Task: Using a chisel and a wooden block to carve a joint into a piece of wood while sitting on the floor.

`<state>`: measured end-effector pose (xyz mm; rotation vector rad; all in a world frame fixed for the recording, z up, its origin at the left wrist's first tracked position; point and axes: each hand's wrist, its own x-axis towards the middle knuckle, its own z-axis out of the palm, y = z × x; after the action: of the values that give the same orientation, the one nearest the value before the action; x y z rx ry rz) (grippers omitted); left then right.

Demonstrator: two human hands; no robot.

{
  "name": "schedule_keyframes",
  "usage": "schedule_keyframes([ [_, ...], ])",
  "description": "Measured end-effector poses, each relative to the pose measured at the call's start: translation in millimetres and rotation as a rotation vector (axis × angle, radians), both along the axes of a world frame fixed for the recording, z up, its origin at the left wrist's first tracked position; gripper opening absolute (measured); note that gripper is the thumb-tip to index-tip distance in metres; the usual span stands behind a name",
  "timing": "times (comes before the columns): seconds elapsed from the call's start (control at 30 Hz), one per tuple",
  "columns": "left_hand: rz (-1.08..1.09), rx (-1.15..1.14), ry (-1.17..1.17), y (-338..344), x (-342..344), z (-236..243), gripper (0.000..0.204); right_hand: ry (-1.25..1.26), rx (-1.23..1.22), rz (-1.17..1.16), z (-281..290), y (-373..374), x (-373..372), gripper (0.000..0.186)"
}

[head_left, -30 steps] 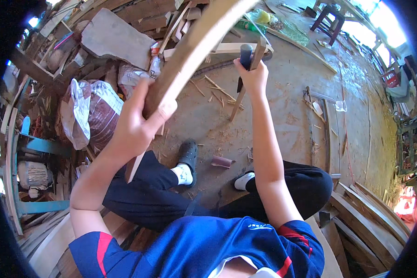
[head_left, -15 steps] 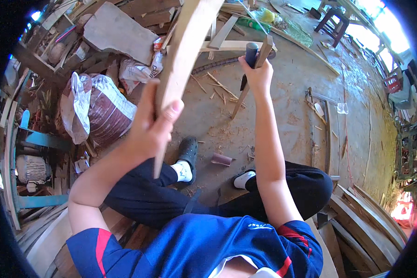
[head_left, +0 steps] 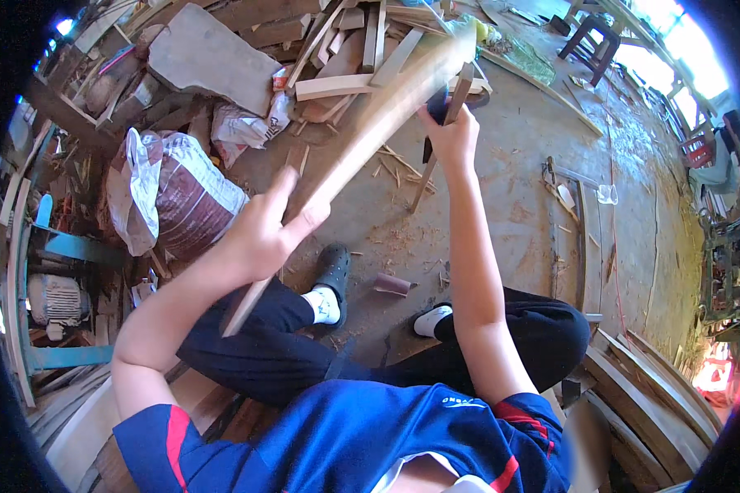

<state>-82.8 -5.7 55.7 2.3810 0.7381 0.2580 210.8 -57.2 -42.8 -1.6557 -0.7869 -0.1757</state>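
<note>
A long, slightly curved piece of pale wood [head_left: 362,161] slants across in front of me, its far end blurred by motion. My left hand [head_left: 263,234] is closed around its lower part, and the tapered near end sticks out over my left thigh. My right hand [head_left: 455,138] grips a narrow brown bar [head_left: 423,185] together with a dark rounded handle [head_left: 438,103] beside it. What kind of tool this is I cannot tell. In this view, the wood's far end overlaps the top of the bar and handle; whether they touch is unclear.
A brown-and-white sack [head_left: 193,193] lies at left, near a grey motor [head_left: 57,300] on a blue frame. Scrap boards [head_left: 329,86] pile up at the far side. A sandpaper roll [head_left: 392,285] lies between my feet. A dark stool [head_left: 592,43] stands far right.
The pale wood has swung, its far end going right and down toward my right hand, its near end going left. My left hand turned with it; my right hand dipped slightly.
</note>
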Motion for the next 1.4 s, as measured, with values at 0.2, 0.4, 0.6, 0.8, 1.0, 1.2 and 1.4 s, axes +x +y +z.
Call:
schedule_keyframes([
  [0.2, 0.072, -0.293, -0.277, -17.0, -0.9, 61.9, 0.031, -0.013, 0.009, 0.007, -6.2, 2.8, 2.9, 0.026],
  [0.4, -0.036, 0.104, -0.055, -0.2, 2.0, -11.3, 0.035, 0.004, 0.014, 0.017, -3.5, 4.0, -0.1, 0.026],
  [0.6, 0.044, -0.235, -0.302, -11.0, -1.1, 46.0, 0.031, 0.032, 0.0, 0.005, -3.9, 1.0, 0.9, 0.024],
  [0.8, -0.011, -0.069, 0.15, -8.5, 1.8, -4.0, 0.053, 0.019, 0.047, -0.043, -10.3, 4.4, 0.7, 0.038],
  [1.0, 0.04, -0.25, -0.304, -17.1, 0.2, 33.4, 0.035, 0.055, 0.058, -0.05, -18.8, 4.7, 7.4, 0.063],
  [1.2, -0.023, 0.138, 0.109, -4.0, -4.9, -16.4, 0.044, 0.059, 0.062, -0.02, -11.0, 7.4, -3.2, 0.062],
  [1.4, 0.067, -0.208, -0.325, -13.3, -1.8, 34.6, 0.032, 0.072, 0.043, -0.055, -4.8, 6.7, -6.5, 0.061],
])
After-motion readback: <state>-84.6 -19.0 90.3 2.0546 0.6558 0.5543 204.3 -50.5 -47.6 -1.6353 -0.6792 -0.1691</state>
